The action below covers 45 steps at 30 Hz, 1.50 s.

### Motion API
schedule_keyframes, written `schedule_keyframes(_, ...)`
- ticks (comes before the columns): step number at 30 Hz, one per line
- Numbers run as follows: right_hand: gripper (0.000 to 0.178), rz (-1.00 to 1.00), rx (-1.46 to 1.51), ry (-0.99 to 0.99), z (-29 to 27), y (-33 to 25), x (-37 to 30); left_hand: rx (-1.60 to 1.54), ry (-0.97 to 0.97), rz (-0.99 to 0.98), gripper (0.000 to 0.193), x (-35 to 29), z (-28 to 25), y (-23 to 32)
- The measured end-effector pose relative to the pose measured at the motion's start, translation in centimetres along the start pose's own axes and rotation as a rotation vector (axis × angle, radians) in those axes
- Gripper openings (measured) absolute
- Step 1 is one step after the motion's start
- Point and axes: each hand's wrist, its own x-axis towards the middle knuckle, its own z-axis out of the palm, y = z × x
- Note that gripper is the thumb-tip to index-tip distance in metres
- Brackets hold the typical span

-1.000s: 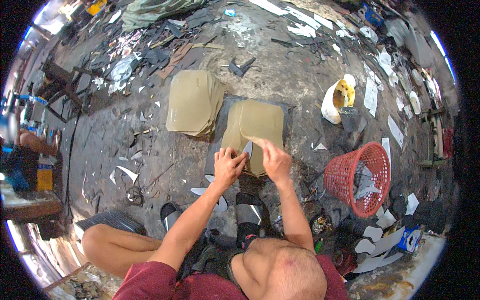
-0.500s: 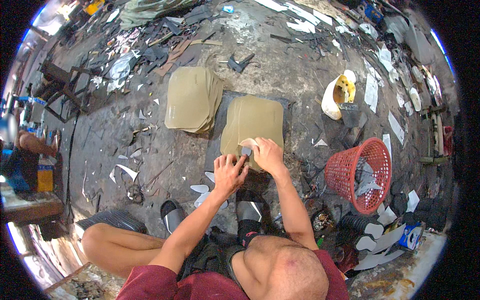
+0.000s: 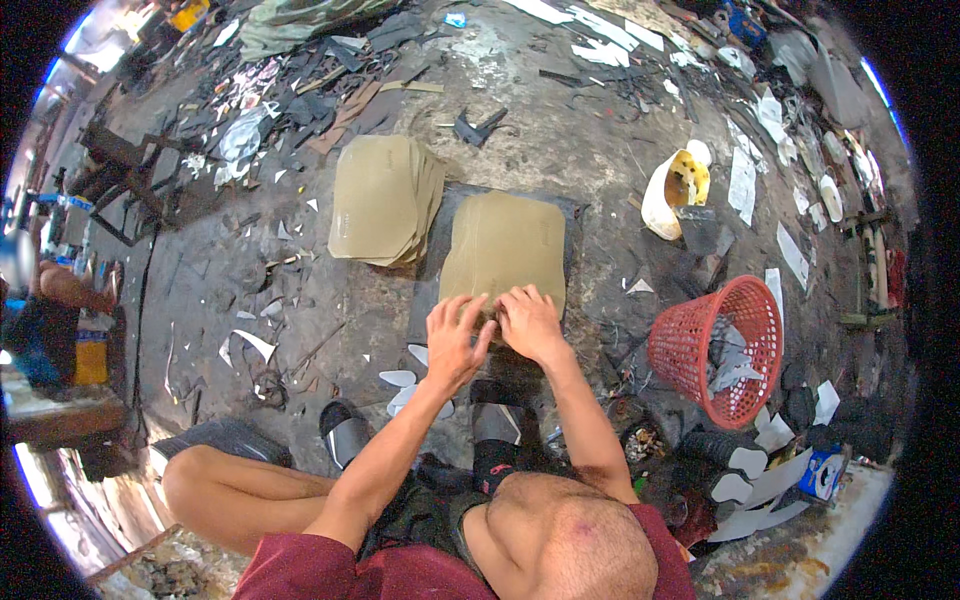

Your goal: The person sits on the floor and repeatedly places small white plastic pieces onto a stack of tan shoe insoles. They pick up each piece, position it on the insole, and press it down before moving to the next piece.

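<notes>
A tan sheet (image 3: pixel 507 240) with rounded corners lies flat on a dark mat (image 3: pixel 430 262) in front of me. Over its near left edge, my left hand (image 3: pixel 456 345) has its fingers apart, with the tips on or just above the surface. Beside it my right hand (image 3: pixel 531 325) rests on the near edge, fingers stretched forward and slightly bent, holding nothing. The two hands nearly meet at the thumbs. To the left of the mat stands a slightly fanned stack of similar tan sheets (image 3: pixel 385 200). Anything beneath the front sheet is hidden.
A red plastic basket (image 3: pixel 672 345) with grey scraps lies tipped at the right. Beyond it sits a white, yellow-stained container (image 3: pixel 660 200). White sole-shaped pieces (image 3: pixel 398 378) lie near my left slipper (image 3: pixel 347 435). Dark and white offcuts litter the far floor.
The near edge of the sheet, which my right hand held folded up, now lies down. A small grey piece by my left fingers is no longer visible. Both hands have spread their fingers.
</notes>
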Motion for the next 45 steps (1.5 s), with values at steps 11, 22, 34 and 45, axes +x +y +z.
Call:
schedule_keyframes(11,0.052,0.536,0.445,0.53,1.5,3.5,-0.7,0.055,-0.264,-0.11,0.05,2.9,0.2,0.1)
schedule_keyframes(22,0.115,0.411,1.092,0.543,-4.2,-0.4,-2.2,-1.437,-0.512,-1.007,0.036,4.9,-2.0,-0.1)
schedule_keyframes(34,0.104,0.675,1.218,0.723,-0.2,-3.1,-1.8,-1.643,-0.285,-0.943,0.056,3.1,-2.2,2.0)
schedule_keyframes(45,0.098,0.43,1.136,0.544,1.2,-4.9,-0.7,-1.656,0.262,-0.608,0.041,10.0,-7.9,-9.5)
